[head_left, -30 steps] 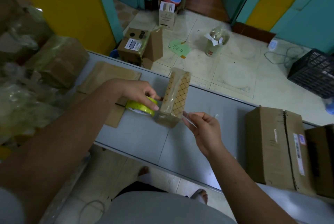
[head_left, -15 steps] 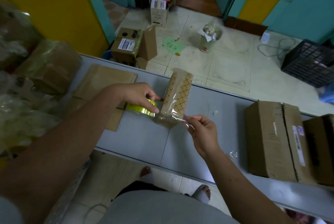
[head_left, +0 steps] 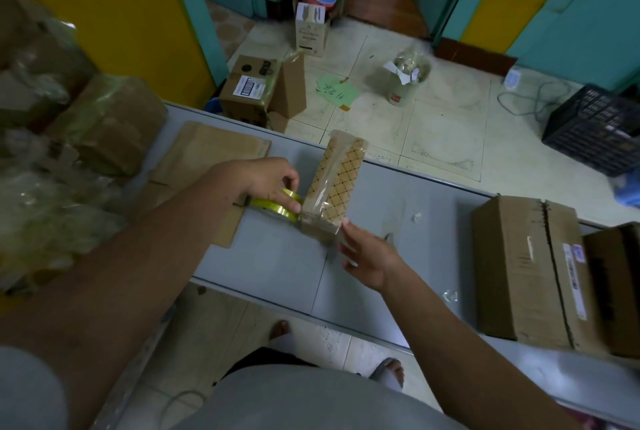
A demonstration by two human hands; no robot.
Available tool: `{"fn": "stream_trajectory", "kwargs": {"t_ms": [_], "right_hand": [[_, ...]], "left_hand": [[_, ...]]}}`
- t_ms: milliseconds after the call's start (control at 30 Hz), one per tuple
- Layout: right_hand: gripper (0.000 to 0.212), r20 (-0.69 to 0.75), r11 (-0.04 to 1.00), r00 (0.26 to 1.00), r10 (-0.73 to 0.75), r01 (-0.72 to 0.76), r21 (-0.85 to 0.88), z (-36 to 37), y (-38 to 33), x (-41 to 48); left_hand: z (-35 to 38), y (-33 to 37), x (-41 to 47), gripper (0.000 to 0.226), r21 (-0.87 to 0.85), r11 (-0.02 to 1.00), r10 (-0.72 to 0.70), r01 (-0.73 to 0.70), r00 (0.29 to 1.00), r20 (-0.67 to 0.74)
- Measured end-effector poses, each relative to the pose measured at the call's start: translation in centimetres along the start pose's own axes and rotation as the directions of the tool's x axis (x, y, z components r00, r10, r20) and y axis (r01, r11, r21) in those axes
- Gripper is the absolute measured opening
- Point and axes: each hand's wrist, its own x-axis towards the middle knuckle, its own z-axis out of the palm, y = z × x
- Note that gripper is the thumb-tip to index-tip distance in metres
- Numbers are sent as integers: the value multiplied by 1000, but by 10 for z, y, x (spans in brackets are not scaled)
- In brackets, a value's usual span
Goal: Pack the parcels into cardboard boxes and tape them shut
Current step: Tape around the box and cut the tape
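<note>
A: Left hand (head_left: 259,177) grips the tape (head_left: 277,209) against the parcel (head_left: 341,183), which stands mid-table (head_left: 426,221). Any advice?

B: Pull the roll taut. The right hand (head_left: 369,256), fingers loose and holding nothing, should press the tape end flat.

Both arms outstretched, left grip (head_left: 266,180) curled in a pinch, right grip (head_left: 367,256) loosely extended, thumb up

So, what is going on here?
A person seems to be taping a parcel on the grey table. The left hand grips a yellow tape roll, held against the parcel's side. The right hand touches its near end. The parcel is not yet boxed; closed cardboard boxes sit at the right.
</note>
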Motion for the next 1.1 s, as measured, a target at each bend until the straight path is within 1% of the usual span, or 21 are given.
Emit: {"fn": "stream_trajectory", "kwargs": {"t_ms": [33,100,133,200,233,267,333,367,400,433,467,567,633,667,700,733,800,867,933,1000,1100], "right_hand": [[51,3,1000,1000,18,-18,17,1,0,-1],[34,-23,998,1000,1,0,62,-1,1,-1],[28,-53,995,998,-26,31,91,-3,2,0],[24,-137,984,985,-104,122,133,-6,0,2],[23,-193,975,968,-158,185,125,-6,-3,1],[21,-260,962,938,-231,260,81,-7,-8,-1],[16,-358,902,831,-427,418,-105,-8,-21,-5],[15,-361,844,763,-537,482,-237,-10,-28,-7],[17,-326,764,698,-637,517,-387,-13,-35,-8],[26,-270,679,654,-706,518,-521,-16,-42,-10],[35,-222,615,641,-735,492,-616,-19,-48,-12],[57,-122,510,684,-719,400,-762,-30,-59,-15],[61,-42,356,696,-717,314,-880,-34,-60,-13],[65,-24,285,698,-716,260,-923,-34,-59,-11],[74,-26,246,696,-717,218,-945,-32,-59,-10],[81,-29,240,693,-721,210,-948,-31,-59,-9],[84,-37,282,696,-717,241,-929,-31,-59,-10],[79,-28,326,711,-702,287,-901,-32,-59,-13],[69,-10,347,715,-699,327,-879,-33,-58,-14],[69,2,364,714,-700,359,-859,-32,-56,-14],[68,12,372,722,-692,371,-851,-31,-55,-12]], "left_hand": [[1,0,0,31,-28,1000,5,-5,1000,-17],[6,3,0,32,-96,995,16,-21,999,-50],[9,5,0,33,-125,992,25,-33,998,-65],[17,11,1,35,-159,986,33,-47,996,-88],[21,15,2,37,-176,983,33,-48,996,-88],[26,19,2,39,-200,979,31,-46,996,-81],[37,24,4,46,-261,964,26,-44,997,-73],[44,26,4,50,-290,956,19,-42,997,-81],[50,29,5,52,-322,946,9,-40,995,-95],[57,32,6,51,-361,932,-4,-37,994,-110],[63,36,7,49,-403,915,-12,-40,992,-126],[80,47,13,44,-488,869,-26,-79,978,-206],[88,53,17,38,-517,849,-39,-112,961,-273],[90,55,18,36,-523,843,-47,-123,953,-299],[91,58,19,34,-527,840,-51,-131,947,-316],[92,60,19,33,-534,834,-50,-138,945,-324],[94,61,16,32,-558,816,-45,-150,946,-320],[96,58,10,34,-590,791,-37,-160,951,-307],[98,56,4,37,-610,771,-20,-183,951,-310],[101,54,0,41,-592,781,-14,-197,943,-333],[101,54,-3,46,-558,811,-30,-178,939,-343]]}}
